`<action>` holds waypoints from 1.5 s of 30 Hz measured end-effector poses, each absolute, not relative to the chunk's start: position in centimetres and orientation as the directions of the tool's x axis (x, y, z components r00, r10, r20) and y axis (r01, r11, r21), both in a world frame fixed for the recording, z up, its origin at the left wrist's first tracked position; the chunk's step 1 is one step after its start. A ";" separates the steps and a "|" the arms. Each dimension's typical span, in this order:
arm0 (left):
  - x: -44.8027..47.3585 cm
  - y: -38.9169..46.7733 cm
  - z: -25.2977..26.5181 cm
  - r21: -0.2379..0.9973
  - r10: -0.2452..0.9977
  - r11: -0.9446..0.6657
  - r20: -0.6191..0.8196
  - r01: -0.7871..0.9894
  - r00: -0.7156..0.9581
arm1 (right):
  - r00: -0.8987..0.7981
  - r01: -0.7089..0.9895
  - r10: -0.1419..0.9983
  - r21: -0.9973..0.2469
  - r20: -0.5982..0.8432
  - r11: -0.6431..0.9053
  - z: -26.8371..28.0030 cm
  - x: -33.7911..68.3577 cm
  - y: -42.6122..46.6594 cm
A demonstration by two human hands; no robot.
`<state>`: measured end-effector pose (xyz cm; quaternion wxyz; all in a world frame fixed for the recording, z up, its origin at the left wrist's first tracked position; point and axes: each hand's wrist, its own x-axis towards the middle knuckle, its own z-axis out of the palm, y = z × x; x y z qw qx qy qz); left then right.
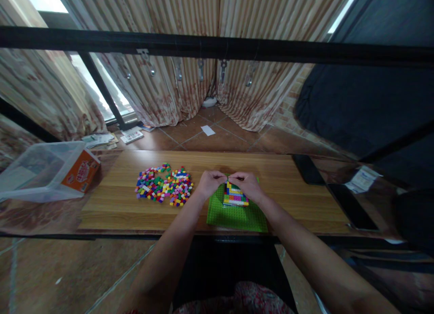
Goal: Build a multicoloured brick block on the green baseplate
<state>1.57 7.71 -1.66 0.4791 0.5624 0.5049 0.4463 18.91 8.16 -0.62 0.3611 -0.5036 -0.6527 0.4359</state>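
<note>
past the loose bricks (181, 187), the left hand (210, 183) bunches narrow at the far end of the brick block (236, 198) on the green baseplate (220, 216), the right hand (247, 183) likewise, whether gripping i can't tell from here, and straight, even pressure should serve best.

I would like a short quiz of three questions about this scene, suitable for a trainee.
1. Which colour is the baseplate beneath the brick build: (a) red, (b) green, (c) white?
2. True or false: the left hand is nearer to the loose bricks than the right hand.
3. Fill in: the label on the clear bin is mainly ____ in colour.

Key: 1. b; 2. true; 3. orange.
</note>
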 end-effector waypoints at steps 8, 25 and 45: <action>1.5 7.8 -1.8 0.988 0.996 -0.013 0.000 0.152 0.088 | -0.260 0.346 0.965 -0.930 0.027 0.120 -0.6 19.1 8.2; 2.3 7.3 -1.4 0.982 1.000 0.020 -0.016 0.189 -0.023 | -0.306 0.402 0.944 -0.883 0.122 0.244 -1.0 18.9 7.9; -4.3 -7.5 -2.0 0.964 0.948 0.003 0.082 0.265 -0.309 | -0.276 0.458 0.905 -0.783 0.325 0.421 2.9 14.5 5.1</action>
